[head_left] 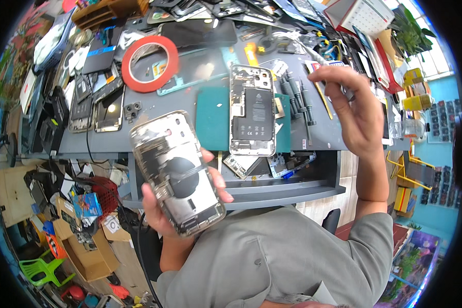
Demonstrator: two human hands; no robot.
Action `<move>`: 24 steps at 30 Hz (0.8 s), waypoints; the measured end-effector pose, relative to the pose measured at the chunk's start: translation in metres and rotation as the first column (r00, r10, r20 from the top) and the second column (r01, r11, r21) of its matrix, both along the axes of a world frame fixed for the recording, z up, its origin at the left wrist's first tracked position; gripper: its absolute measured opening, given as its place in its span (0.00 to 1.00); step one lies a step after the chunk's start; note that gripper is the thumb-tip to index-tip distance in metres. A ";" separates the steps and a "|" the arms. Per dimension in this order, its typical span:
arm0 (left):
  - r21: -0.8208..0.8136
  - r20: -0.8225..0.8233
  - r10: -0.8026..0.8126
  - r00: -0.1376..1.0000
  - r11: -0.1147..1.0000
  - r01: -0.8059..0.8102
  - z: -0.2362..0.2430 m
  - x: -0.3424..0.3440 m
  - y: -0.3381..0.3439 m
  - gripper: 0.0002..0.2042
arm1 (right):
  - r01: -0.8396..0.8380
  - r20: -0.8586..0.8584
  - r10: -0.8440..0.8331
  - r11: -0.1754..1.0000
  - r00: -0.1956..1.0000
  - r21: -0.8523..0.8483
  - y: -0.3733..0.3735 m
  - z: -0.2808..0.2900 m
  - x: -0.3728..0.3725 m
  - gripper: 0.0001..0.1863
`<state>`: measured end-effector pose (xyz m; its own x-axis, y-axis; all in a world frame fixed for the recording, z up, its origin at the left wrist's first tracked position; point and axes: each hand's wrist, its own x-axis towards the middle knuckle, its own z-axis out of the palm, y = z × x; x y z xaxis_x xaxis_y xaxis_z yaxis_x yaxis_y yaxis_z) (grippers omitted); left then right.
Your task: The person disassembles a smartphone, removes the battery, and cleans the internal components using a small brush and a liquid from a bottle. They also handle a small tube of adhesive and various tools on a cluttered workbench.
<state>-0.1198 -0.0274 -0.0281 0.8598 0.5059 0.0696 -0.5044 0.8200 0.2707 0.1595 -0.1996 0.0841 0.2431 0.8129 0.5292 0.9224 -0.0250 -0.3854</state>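
Observation:
My left hand grips an opened phone housing, tilted, its silver interior and dark round coil facing up. Another opened phone, with a large black battery exposed, lies on the green mat at the desk's middle. My right hand is raised over the desk's right side, fingers loosely curved and apart, with nothing visible held. Left of it lie several dark pen-like screwdrivers and a thin yellow tool.
A red tape roll and disassembled phones crowd the grey desk. Phone parts fill an open drawer below. Cardboard boxes and a green plastic chair stand lower left; a yellow-framed chair is at right.

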 end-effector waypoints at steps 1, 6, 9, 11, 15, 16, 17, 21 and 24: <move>0.024 0.007 0.028 1.000 0.999 -0.028 0.001 0.002 0.002 0.50 | 0.037 0.002 -0.037 0.998 0.999 -0.053 -0.012 -0.005 0.004 0.13; 0.032 0.047 0.063 0.997 0.997 -0.065 0.012 0.018 0.013 0.59 | 0.126 0.121 -0.102 0.969 0.987 -0.214 -0.054 -0.044 0.012 0.17; 0.141 0.051 0.062 0.997 0.988 -0.068 0.010 0.027 0.025 0.56 | 0.130 0.186 -0.083 0.957 0.979 -0.261 -0.060 -0.057 0.016 0.21; 0.158 0.044 0.075 0.996 0.984 -0.081 0.011 0.035 0.026 0.54 | 0.138 0.183 -0.091 0.956 0.979 -0.260 -0.061 -0.064 0.019 0.21; 0.238 0.019 0.107 0.994 0.965 -0.108 0.013 0.046 0.032 0.51 | 0.178 0.194 -0.138 0.963 0.971 -0.205 -0.062 -0.057 0.023 0.18; 0.259 0.007 0.122 0.992 0.958 -0.120 0.013 0.048 0.034 0.51 | 0.189 0.195 -0.153 0.964 0.969 -0.187 -0.062 -0.053 0.026 0.17; 0.278 0.011 0.120 0.993 0.953 -0.118 0.014 0.049 0.037 0.50 | 0.217 0.217 -0.188 0.969 0.958 -0.119 -0.065 -0.054 0.037 0.15; 0.298 0.029 0.117 0.993 0.947 -0.120 0.018 0.061 0.040 0.50 | 0.439 0.305 -0.404 0.897 0.862 -0.056 -0.081 -0.043 0.110 0.18; 0.315 0.021 0.070 0.997 0.946 -0.073 0.022 0.070 0.040 0.49 | 0.438 0.372 -0.349 0.879 0.860 -0.188 -0.084 -0.046 0.147 0.17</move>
